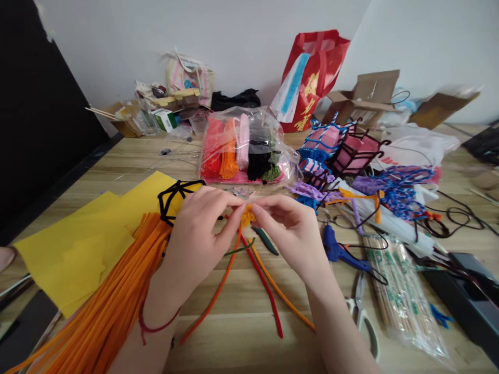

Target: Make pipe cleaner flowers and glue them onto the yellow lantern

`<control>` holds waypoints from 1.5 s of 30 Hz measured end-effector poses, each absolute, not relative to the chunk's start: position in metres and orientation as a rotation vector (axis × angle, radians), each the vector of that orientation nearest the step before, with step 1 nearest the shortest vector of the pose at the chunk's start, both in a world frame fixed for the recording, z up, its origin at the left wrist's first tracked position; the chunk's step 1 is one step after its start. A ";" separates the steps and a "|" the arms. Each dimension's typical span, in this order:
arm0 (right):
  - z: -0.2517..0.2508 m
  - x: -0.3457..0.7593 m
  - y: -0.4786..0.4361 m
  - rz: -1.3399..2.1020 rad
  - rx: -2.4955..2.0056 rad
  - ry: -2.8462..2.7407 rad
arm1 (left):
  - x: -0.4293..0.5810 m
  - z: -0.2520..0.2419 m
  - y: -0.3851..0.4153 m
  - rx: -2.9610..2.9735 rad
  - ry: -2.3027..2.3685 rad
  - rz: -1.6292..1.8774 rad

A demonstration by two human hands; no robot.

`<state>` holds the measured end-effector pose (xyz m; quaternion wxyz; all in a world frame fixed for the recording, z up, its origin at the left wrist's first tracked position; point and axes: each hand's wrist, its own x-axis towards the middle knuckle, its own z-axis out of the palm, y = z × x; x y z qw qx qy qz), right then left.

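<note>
My left hand point(206, 223) and my right hand point(288, 223) meet above the middle of the table. Between their fingertips is a small curled yellow-orange pipe cleaner piece point(248, 214), pinched from both sides. Just below it, an orange pipe cleaner point(218, 291), a red pipe cleaner point(267, 288) and a yellow-orange pipe cleaner point(278, 291) lie toward me; whether any joins the held piece I cannot tell. A short green pipe cleaner point(240, 249) crosses them. Left of my left hand are a black frame point(168, 200) and a bundle of orange pipe cleaners point(128, 275).
Yellow sheets point(81, 244) lie at left. A clear bag of coloured pipe cleaners point(241, 145) sits ahead. At right are pink lanterns point(356, 150), a blue glue gun point(343, 252), scissors point(362, 317) and bagged wooden sticks point(403, 291). A red bag point(315, 78) stands behind.
</note>
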<state>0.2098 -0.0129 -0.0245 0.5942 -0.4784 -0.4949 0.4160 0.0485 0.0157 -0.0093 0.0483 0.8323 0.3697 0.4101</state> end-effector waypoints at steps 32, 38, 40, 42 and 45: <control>-0.015 0.213 -0.014 1.296 -0.881 -0.960 | 0.052 -0.011 0.022 1.632 0.741 1.161; -0.009 0.218 -0.015 1.445 -0.810 -0.990 | 0.054 -0.012 0.021 1.469 0.546 1.074; -0.011 0.218 -0.014 1.421 -0.821 -0.972 | 0.056 -0.013 0.020 1.538 0.611 1.122; -0.014 0.215 -0.013 1.337 -0.856 -0.945 | 0.057 -0.014 0.019 1.692 0.742 1.209; -0.020 0.211 -0.010 1.181 -0.941 -0.943 | 0.058 -0.014 0.019 1.959 0.938 1.290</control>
